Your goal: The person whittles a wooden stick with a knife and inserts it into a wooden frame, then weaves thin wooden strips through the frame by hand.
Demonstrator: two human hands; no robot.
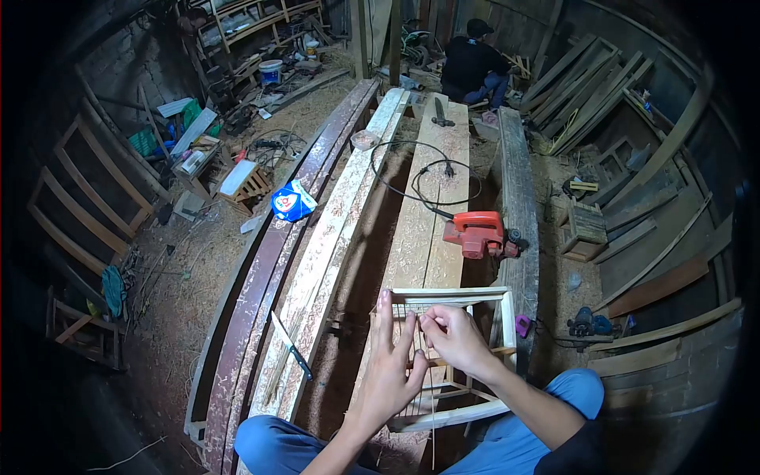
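A small wooden frame (451, 418), like a stool seat with legs, lies between my knees, with thin strands strung across its left part. My left hand (389, 360) rests over the strands with its fingers stretched and spread, the fingertips near the top rail. My right hand (457, 339) is closed in a pinch beside the left fingertips. A thin pale strand (433, 431) hangs below the hands past the bottom rail; its upper end seems to run up to the pinching fingers, which partly hide it. A thin wooden stick (500, 351) crosses the frame beneath my right hand.
A knife (291, 346) lies on the planks to the left. Ahead are a red electric planer (475, 234) with its black cord, a blue packet (293, 203) and a small bowl (364, 140). Another person (475, 63) sits at the back. Shavings cover the planks.
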